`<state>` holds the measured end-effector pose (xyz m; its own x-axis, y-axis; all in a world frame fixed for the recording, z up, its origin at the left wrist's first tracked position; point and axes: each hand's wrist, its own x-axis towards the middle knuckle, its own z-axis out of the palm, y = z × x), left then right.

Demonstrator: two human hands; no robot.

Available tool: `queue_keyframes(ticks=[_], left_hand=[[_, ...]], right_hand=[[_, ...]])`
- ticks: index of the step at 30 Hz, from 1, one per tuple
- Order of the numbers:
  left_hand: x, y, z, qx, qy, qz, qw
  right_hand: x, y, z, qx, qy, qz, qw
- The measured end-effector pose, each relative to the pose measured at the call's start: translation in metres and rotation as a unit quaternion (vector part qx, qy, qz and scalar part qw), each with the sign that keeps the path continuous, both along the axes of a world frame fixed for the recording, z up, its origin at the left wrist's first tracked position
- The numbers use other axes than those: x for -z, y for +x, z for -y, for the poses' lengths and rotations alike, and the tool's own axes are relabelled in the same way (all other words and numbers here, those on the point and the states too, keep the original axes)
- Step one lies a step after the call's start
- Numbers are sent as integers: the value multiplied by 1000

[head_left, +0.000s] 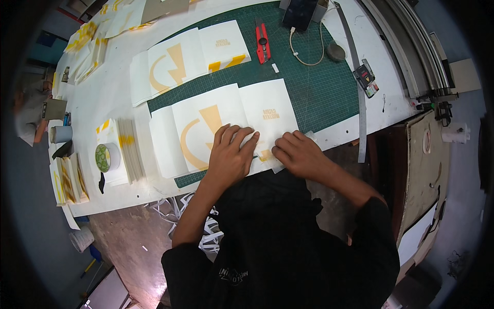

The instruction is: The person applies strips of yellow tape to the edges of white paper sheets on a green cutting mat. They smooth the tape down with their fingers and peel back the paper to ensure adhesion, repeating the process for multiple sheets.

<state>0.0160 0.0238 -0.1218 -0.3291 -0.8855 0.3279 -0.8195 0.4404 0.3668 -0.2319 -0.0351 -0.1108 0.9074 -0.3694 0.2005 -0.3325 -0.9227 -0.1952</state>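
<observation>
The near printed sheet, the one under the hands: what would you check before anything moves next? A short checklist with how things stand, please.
1. Near printed sheet opened out, print facing up: ok.
2. Left hand on the sheet: ok, its fingers rest on the printed side.
3. Right hand at the sheet's lower right part: ok; what its curled fingers grip: cannot tell.
4. Red cutter off the sheet: ok, it lies on the green mat beyond it.
5. Cutter's blade drawn in: cannot tell, too small to see.
6. Metal ruler wholly on the table: not ok, its near end juts past the edge.
</observation>
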Motion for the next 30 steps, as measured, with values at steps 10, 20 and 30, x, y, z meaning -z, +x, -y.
queue_keyframes(ticks=[10,20,30], left_hand=[[-4,3,-6,-4,63,-18,998],[-2,-18,-42,-27,102,-17,994],[8,-30,-48,-53,87,-29,994]], right_hand=[[-10,14,37,112,284,-25,952],[-12,22,42,131,299,-9,945],[-6,19,38,148,276,9,950]])
